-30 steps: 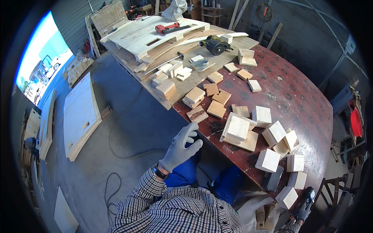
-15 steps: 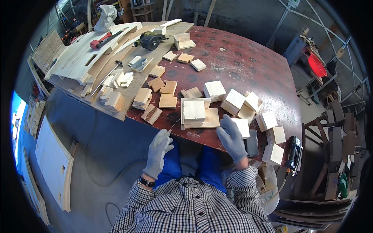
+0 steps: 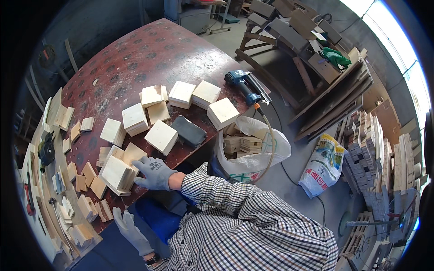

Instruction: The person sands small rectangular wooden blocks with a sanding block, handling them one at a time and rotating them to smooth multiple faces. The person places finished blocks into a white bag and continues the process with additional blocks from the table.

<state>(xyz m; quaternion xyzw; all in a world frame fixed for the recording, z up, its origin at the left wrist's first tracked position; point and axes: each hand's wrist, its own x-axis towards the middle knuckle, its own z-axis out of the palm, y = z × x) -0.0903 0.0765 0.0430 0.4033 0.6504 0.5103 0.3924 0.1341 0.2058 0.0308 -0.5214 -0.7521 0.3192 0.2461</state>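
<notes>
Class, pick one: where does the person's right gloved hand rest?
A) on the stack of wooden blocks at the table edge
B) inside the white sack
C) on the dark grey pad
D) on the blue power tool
A: the right hand lies against the stack of wooden blocks at the table edge.

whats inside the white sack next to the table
The white sack stands open on the floor beside the table. At its mouth lie stacked pale wooden blocks. How far down they go is hidden by the sack's wall.

White sack [image 3: 253, 149]: open, beside the table edge, holding wood blocks.
Printed bag [image 3: 322, 166]: white, yellow and green, on the floor further right.
</notes>
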